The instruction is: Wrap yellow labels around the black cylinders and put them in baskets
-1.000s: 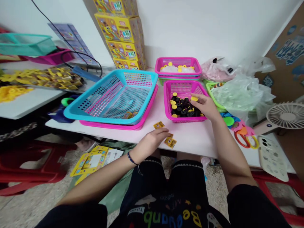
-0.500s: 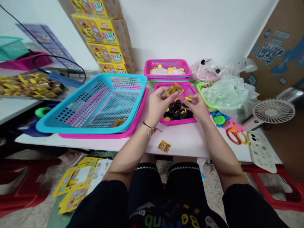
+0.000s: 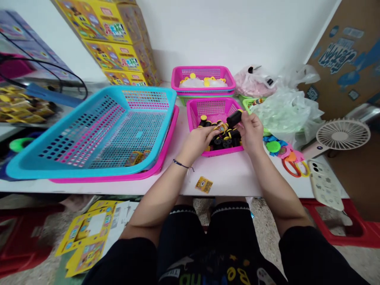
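Observation:
My left hand [image 3: 198, 141] is closed, pinching a small yellow printed packet [image 3: 221, 127] over the near pink basket [image 3: 208, 106]. In my right hand [image 3: 251, 131] is a black cylinder with a yellow end [image 3: 234, 118], tilted and held just above the packet's right side. Beneath both hands, the basket holds many black pieces, some with yellow caps [image 3: 203, 118]. A yellow printed packet [image 3: 203, 184] lies flat on the white table near its front edge. The fingertips partly cover what each hand grips.
At left, a large blue basket [image 3: 74, 171] sits in a pink one, with a few yellow packets inside. Yellow boxes [image 3: 114, 55] are stacked behind. Another pink basket [image 3: 203, 71] stands at the back. Plastic bags [image 3: 285, 113], a small fan [image 3: 340, 135], scissors [image 3: 292, 168] and a phone [image 3: 326, 184] lie right.
My right hand now holds up a black cylinder where it had a yellow cap-like piece. My left hand has lowered with its packet toward the basket. The view has shifted slightly.

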Motion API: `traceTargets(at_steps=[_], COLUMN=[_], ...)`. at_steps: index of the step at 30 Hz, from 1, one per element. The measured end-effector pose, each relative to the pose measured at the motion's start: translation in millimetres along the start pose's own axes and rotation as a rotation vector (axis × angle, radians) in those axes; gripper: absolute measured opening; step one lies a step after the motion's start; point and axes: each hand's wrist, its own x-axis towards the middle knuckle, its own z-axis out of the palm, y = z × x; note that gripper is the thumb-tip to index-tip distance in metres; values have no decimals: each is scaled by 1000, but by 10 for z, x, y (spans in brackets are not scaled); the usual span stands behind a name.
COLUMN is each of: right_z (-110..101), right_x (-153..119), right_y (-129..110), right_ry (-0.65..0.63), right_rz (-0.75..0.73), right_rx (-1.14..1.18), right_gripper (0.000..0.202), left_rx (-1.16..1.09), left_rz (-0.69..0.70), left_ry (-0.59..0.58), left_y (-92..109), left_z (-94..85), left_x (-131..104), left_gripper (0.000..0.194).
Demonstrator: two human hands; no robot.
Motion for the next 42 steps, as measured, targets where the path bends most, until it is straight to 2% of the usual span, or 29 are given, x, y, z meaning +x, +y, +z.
traceTargets(at_steps=[3,6,9,13,16,19,22,25,31,35,37,40,42], right_z=[3,18,36,39,42,59,85,105,103,51,15,-18,-14], right_x=[-3,-12,-28,-51,-79,-117,-153,-177,-204,-194,-177,-162,-174], right_y=[13,40,62,51,28,28,50,70,86,88,97,121,138], right_ry=[10,2,-5,-58,-97,-147,-235,-283,-265,-266,-325,-448,-495], right_rz=[16,58,63,-28,-85,-98,-147,-228,-296,-445,-475,-498,-548], right_rx=[-5,-40,-105,-238,-288,-286,-298,-336,-421,-600,-678,-774,-829], right_gripper=[55,61,65,58,54,55,52,47,36,29,39,67,71], left_rx=[9,-16,-78,-182,-338,-578,-792,-905,-836,-812,-829,-899,-905], left_rz=[-38,-55,12,89,134,94,37,44,80,74,58,31,3], left_ry=[-58,-56,-1,97,124,85,62,99,219,262,292,318,326], left_y=[18,12,-21,-79,-101,-114,-137,-150,-75,-42,-55,-90,-103], left_z=[6,0,4,43,68,78,94,123,178,185,178,165,168], left_x=[8,-1,-12,-2,11,12,13,23,-3,-34,-33,-17,-8], left_gripper=[37,41,40,40,37,40,53,65,50,54,58,57,57])
